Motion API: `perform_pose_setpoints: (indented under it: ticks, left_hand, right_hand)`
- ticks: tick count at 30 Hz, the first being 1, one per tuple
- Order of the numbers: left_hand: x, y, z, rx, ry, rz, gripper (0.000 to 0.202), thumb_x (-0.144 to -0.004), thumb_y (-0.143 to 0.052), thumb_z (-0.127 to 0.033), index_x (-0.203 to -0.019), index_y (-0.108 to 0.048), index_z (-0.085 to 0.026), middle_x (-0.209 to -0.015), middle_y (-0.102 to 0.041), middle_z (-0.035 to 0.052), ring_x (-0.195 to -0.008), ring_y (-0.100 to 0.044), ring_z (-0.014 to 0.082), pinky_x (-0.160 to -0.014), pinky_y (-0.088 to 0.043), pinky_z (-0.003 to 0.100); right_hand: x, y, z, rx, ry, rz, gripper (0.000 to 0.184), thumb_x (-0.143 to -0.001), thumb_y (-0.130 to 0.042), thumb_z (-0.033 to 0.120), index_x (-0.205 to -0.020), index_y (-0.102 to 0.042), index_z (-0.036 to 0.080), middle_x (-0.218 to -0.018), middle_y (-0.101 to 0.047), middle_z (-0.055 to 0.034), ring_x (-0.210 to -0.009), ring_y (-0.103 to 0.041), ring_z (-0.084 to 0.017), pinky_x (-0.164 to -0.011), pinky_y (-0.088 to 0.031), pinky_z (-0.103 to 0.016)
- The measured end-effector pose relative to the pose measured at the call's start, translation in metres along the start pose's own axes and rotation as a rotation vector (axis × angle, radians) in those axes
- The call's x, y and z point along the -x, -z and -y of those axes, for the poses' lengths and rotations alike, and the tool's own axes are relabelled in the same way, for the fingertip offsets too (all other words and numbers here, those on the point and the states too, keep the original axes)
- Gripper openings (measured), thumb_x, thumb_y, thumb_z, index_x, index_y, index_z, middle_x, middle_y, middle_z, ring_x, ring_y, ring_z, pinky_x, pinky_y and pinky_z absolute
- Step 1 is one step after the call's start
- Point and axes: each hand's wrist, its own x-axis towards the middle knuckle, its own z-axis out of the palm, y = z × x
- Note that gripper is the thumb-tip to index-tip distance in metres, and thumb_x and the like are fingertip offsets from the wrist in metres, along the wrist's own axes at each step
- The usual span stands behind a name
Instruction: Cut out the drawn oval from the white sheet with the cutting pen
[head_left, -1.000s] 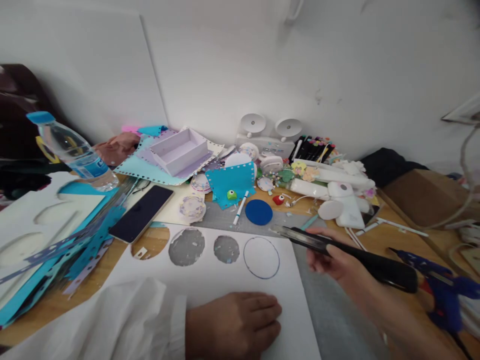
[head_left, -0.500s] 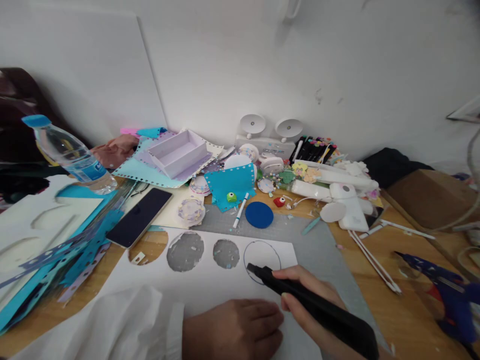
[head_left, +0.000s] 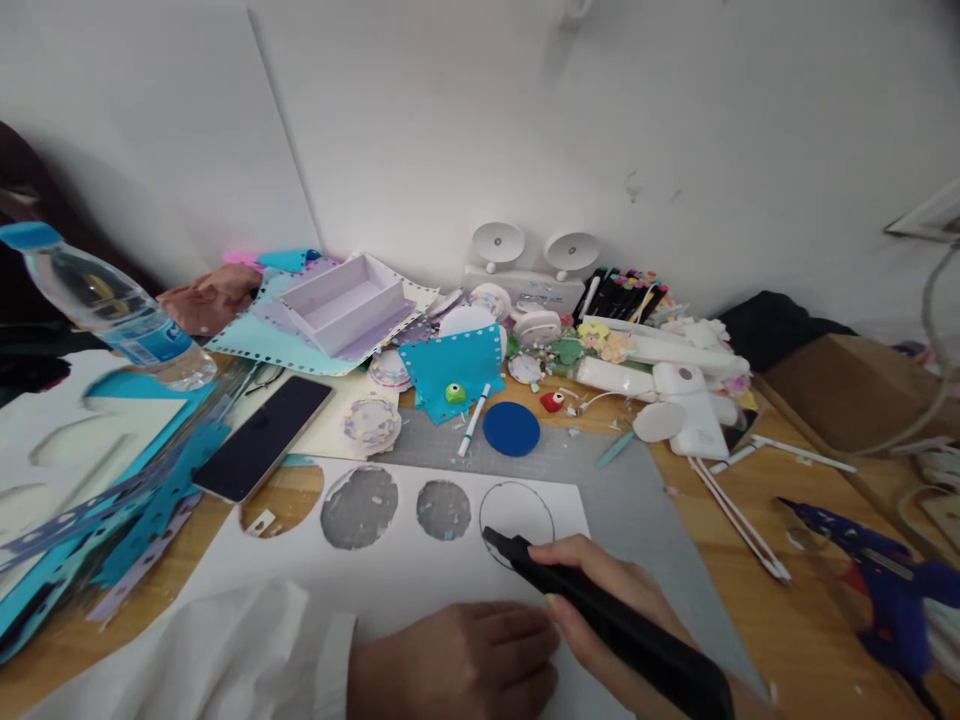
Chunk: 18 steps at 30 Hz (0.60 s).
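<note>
My right hand [head_left: 611,610] grips a thick-handled black utility knife [head_left: 607,625]. Its tip rests at the left edge of a drawn circle [head_left: 553,512] on a white sheet [head_left: 409,580]. Below the circle, my left hand [head_left: 465,655] lies flat on the same sheet, fingers close together and holding nothing. Two rough-edged round holes to the left of the circle show a grey cutting mat [head_left: 645,500] beneath; a third, at the sheet's left end, shows the wood table. Just beyond the sheet lie a blue disc [head_left: 511,429] and a white marker [head_left: 474,422].
A phone [head_left: 262,438] and a water bottle [head_left: 112,310] are on the left, near cut paper strips [head_left: 161,500]. Craft pieces and a lilac box [head_left: 349,305] crowd the back. At right are a blue glue gun [head_left: 885,580] and a cardboard box [head_left: 832,390].
The view has turned slightly to the right, so everything sits a little farther left. The knife tip stays at the circle's left edge, and my left hand keeps its place on the sheet.
</note>
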Motion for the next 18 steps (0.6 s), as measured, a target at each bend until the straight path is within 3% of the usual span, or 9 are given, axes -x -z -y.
perform_pose_setpoints:
  ticks: [4, 9, 14, 18]
  left_hand:
    - [-0.002, 0.003, -0.001, 0.015, -0.009, 0.002, 0.025, -0.095, -0.041, -0.012, -0.096, -0.065, -0.004, -0.104, -0.067, 0.0134, -0.098, -0.061, 0.0222, -0.096, -0.049, 0.031]
    - [-0.005, 0.004, -0.002, 0.056, 0.012, -0.027, 0.028, -0.096, -0.039, -0.012, -0.087, -0.065, -0.006, -0.087, -0.067, 0.0108, -0.087, -0.062, 0.0206, -0.087, -0.052, 0.030]
    - [-0.004, 0.003, -0.001, 0.009, -0.007, -0.063, 0.026, -0.096, -0.040, -0.012, -0.091, -0.066, -0.007, -0.088, -0.068, 0.0093, -0.082, -0.063, 0.0186, -0.087, -0.052, 0.030]
    - [0.000, 0.002, 0.000, -0.043, -0.022, -0.084, 0.023, -0.096, -0.044, -0.014, -0.096, -0.066, -0.007, -0.105, -0.069, 0.0115, -0.101, -0.064, 0.0202, -0.097, -0.049, 0.029]
  right_hand:
    - [0.002, -0.001, 0.001, 0.045, 0.103, -0.056, 0.025, -0.081, -0.051, 0.016, -0.105, -0.057, 0.021, -0.083, -0.074, -0.0009, -0.068, -0.072, -0.014, -0.062, -0.055, -0.018]
    - [0.001, -0.007, 0.000, 0.083, 0.195, -0.102, 0.029, -0.078, -0.051, 0.013, -0.105, -0.055, 0.021, -0.081, -0.072, -0.0011, -0.067, -0.069, -0.014, -0.063, -0.053, -0.020]
    - [-0.016, -0.014, -0.005, 0.070, 0.125, 0.023, 0.019, -0.077, -0.053, 0.016, -0.095, -0.053, 0.022, -0.067, -0.062, 0.0034, -0.057, -0.060, -0.013, -0.056, -0.044, -0.023]
    - [-0.028, -0.012, -0.020, -0.050, 0.069, 0.125, 0.010, -0.084, -0.051, 0.019, -0.093, -0.051, 0.022, -0.066, -0.059, 0.0044, -0.057, -0.057, -0.012, -0.055, -0.041, -0.022]
